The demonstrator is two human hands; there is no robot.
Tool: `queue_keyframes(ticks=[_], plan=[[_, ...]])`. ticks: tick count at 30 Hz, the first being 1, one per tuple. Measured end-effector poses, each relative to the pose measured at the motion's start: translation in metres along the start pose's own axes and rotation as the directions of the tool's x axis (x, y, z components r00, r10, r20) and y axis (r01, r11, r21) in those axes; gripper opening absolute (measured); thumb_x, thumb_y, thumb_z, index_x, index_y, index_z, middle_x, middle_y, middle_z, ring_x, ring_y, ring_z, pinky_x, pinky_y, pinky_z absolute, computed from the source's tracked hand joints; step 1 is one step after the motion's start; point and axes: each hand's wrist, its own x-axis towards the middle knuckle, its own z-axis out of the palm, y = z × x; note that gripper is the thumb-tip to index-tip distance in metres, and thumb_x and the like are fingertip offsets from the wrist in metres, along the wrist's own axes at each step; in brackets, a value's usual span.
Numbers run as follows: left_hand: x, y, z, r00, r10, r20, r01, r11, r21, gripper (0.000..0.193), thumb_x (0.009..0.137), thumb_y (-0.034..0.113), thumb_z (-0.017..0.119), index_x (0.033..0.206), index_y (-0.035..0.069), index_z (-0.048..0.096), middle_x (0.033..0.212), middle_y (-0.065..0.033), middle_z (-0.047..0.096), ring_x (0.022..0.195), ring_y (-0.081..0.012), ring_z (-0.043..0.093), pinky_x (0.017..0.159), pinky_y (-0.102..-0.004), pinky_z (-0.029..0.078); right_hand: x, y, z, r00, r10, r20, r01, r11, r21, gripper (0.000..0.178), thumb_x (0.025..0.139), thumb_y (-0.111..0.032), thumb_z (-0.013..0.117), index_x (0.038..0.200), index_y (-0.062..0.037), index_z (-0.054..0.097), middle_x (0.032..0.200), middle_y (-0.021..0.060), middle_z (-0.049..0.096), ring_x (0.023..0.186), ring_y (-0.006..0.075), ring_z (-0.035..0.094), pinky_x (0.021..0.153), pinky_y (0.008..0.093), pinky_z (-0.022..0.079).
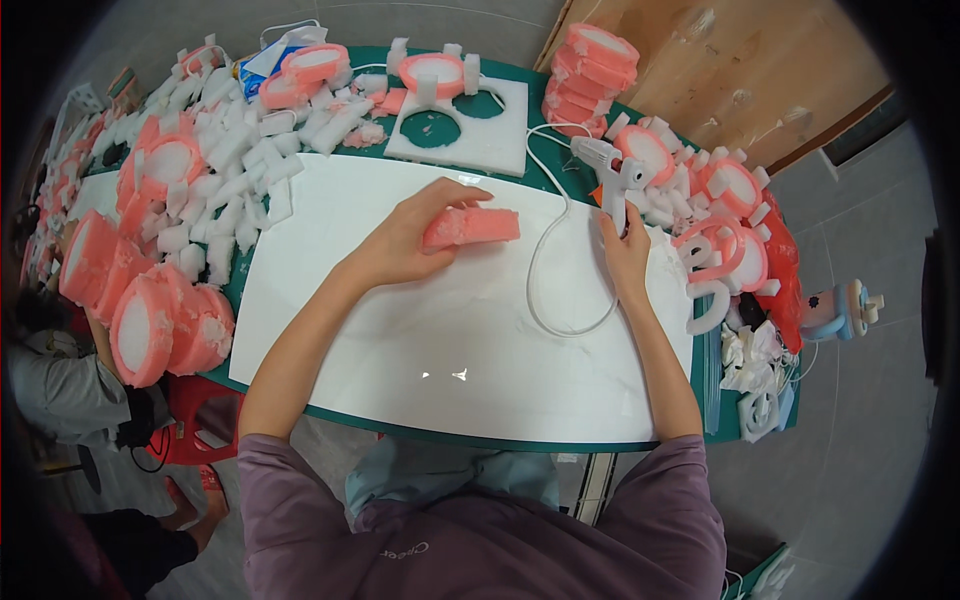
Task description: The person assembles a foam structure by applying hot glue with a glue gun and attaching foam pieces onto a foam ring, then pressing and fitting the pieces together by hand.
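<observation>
My left hand (pixel 393 243) is closed around one end of a pink foam piece (pixel 482 227), whose other end points right above the white board (pixel 440 350). In my right hand (pixel 628 258) is a white hot glue gun (pixel 615 172), gripped by its handle, with its nozzle up toward the left. From the gun a white cord (pixel 533 285) loops down over the board. The gun and the foam piece are apart. Beyond them lies a white foam sheet (pixel 508 120) with two round holes.
White foam blocks (pixel 240 140) heap up at the left beside stacked pink foam rings (pixel 143 335). Another pink stack (pixel 590 75) stands at the back. More ringed pieces (pixel 730 185), a red bag (pixel 783 265) and a bottle (pixel 845 308) are at the right. Another person's sleeve (pixel 75 390) shows left.
</observation>
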Motion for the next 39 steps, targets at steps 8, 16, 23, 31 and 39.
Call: queue_keyframes(ticks=[8, 16, 23, 31, 39], plan=[[0.003, -0.007, 0.005, 0.968, -0.096, -0.231, 0.108, 0.993, 0.044, 0.052, 0.069, 0.007, 0.065, 0.118, 0.006, 0.046, 0.112, -0.0161, 0.054, 0.099, -0.0305, 0.056, 0.087, -0.0352, 0.044, -0.003, -0.010, -0.005, 0.985, 0.173, 0.009, -0.157, 0.869, 0.469, 0.032, 0.079, -0.010, 0.056, 0.108, -0.0009, 0.046, 0.088, 0.0075, 0.055, 0.072, 0.0133, 0.052, 0.068, 0.0265, 0.042], [0.004, -0.016, 0.001, 0.903, -0.074, -0.423, 0.112, 0.991, 0.066, 0.035, 0.066, 0.000, 0.067, 0.099, 0.004, 0.055, 0.096, -0.0098, 0.061, 0.085, -0.0235, 0.060, 0.075, -0.0294, 0.047, -0.007, -0.018, -0.014, 0.968, 0.126, 0.219, -0.240, 0.730, 0.640, 0.036, 0.074, -0.009, 0.061, 0.104, 0.0017, 0.044, 0.081, 0.0072, 0.051, 0.062, 0.0133, 0.050, 0.057, 0.0265, 0.040], [0.004, -0.032, 0.004, 0.898, 0.057, -0.437, 0.035, 0.979, 0.199, 0.030, 0.066, -0.001, 0.066, 0.094, 0.003, 0.055, 0.095, -0.0095, 0.062, 0.086, -0.0237, 0.061, 0.075, -0.0293, 0.047, -0.027, -0.043, -0.009, 0.789, -0.174, 0.590, -0.405, 0.575, 0.711, 0.038, 0.070, -0.015, 0.063, 0.103, -0.0014, 0.050, 0.075, 0.0052, 0.048, 0.058, 0.0124, 0.048, 0.052, 0.0251, 0.036], [0.005, -0.017, -0.001, 0.925, -0.266, -0.271, 0.271, 0.962, -0.021, 0.039, 0.067, 0.017, 0.073, 0.100, 0.005, 0.055, 0.100, -0.0107, 0.063, 0.090, -0.0265, 0.061, 0.081, -0.0304, 0.046, -0.045, -0.046, 0.004, 0.704, -0.189, 0.684, -0.397, 0.694, 0.601, 0.023, 0.075, -0.018, 0.062, 0.093, -0.0041, 0.055, 0.087, 0.0060, 0.056, 0.067, 0.0136, 0.055, 0.059, 0.0256, 0.044], [0.004, -0.010, 0.006, 0.957, -0.137, -0.254, 0.160, 0.984, 0.074, 0.046, 0.067, 0.019, 0.071, 0.109, 0.005, 0.059, 0.098, -0.0137, 0.064, 0.085, -0.0262, 0.063, 0.077, -0.0291, 0.048, -0.046, -0.046, 0.004, 0.748, -0.164, 0.643, -0.348, 0.728, 0.590, 0.022, 0.071, -0.025, 0.065, 0.079, -0.0054, 0.058, 0.080, 0.0055, 0.056, 0.082, 0.0190, 0.058, 0.075, 0.0317, 0.045]])
